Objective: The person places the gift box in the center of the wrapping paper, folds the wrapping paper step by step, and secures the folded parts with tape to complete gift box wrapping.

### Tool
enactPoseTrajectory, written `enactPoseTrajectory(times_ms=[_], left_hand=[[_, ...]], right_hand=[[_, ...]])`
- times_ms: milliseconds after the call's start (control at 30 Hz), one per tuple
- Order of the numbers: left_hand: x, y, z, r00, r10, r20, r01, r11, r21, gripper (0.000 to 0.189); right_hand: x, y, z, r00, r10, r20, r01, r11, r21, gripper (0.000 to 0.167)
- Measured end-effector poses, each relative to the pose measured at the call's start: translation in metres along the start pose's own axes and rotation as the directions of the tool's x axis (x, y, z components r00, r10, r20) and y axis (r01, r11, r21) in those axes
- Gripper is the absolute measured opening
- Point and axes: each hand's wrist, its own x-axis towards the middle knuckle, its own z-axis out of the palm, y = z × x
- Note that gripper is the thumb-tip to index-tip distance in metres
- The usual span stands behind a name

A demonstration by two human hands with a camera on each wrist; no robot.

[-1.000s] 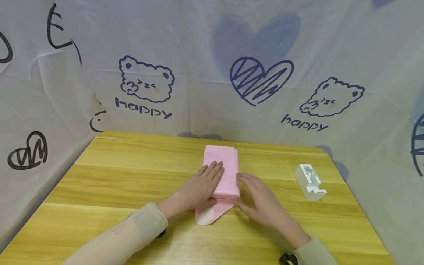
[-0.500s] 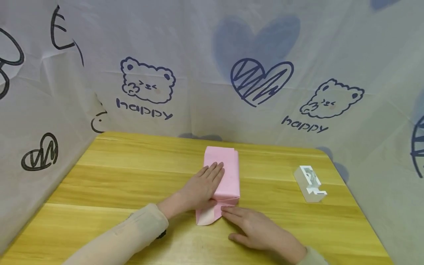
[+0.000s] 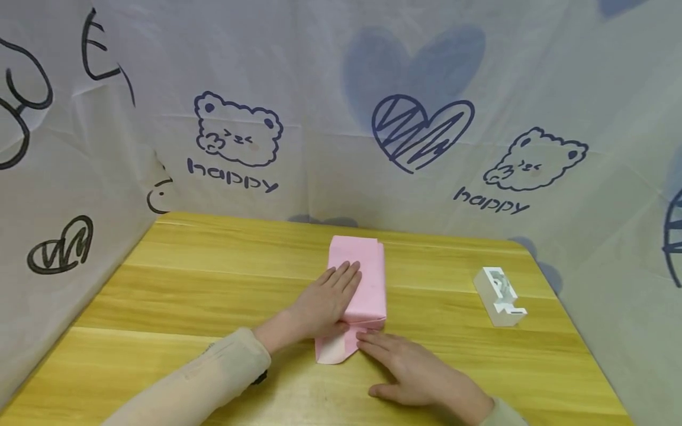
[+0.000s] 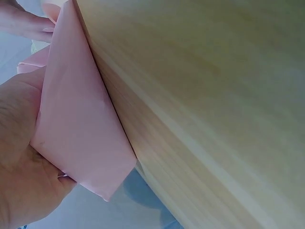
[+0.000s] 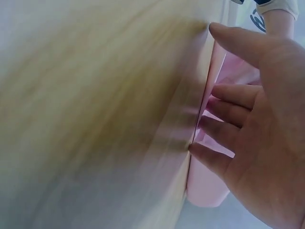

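A box-shaped package wrapped in pink paper (image 3: 370,287) lies on the wooden table in the head view. From its near end a folded paper flap (image 3: 331,350) sticks out, with part of its pale inner side showing. My left hand (image 3: 326,300) rests flat on top of the package, fingers straight. Beside the flap, my right hand (image 3: 415,370) touches its right edge with straight fingertips, the thumb spread apart on the near side. The left wrist view shows the paper's pink side (image 4: 86,109) next to the left palm. In the right wrist view the fingers (image 5: 224,133) meet the paper.
A white tape dispenser (image 3: 499,299) stands at the right side of the table (image 3: 213,266). Behind and beside the table hangs a pale cloth (image 3: 319,89) printed with hearts and bears.
My right hand has moved from the package's right side toward the near end, and the flap's right edge now lies further inward. The left hand has stayed in place.
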Motion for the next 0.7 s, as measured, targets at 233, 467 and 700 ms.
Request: enactPoseTrajectory(times_ms=[233, 467, 700], left_hand=[[0.001, 0.001, -0.001, 1.000, -0.005, 0.016, 0.006, 1.000, -0.010, 0.105], [0.001, 0.001, 0.001, 1.000, -0.004, -0.002, 0.003, 1.000, -0.015, 0.104], [0.000, 0.001, 0.001, 0.999, -0.004, -0.034, 0.003, 1.000, -0.017, 0.096]], right_hand=[[0.002, 0.004, -0.001, 1.000, -0.001, -0.003, 0.001, 1.000, 0.023, 0.076], [0.004, -0.001, -0.004, 0.997, 0.028, 0.067, -0.025, 0.999, -0.040, 0.077], [0.002, -0.008, -0.004, 0.994, 0.018, 0.105, -0.013, 0.999, -0.053, 0.081]])
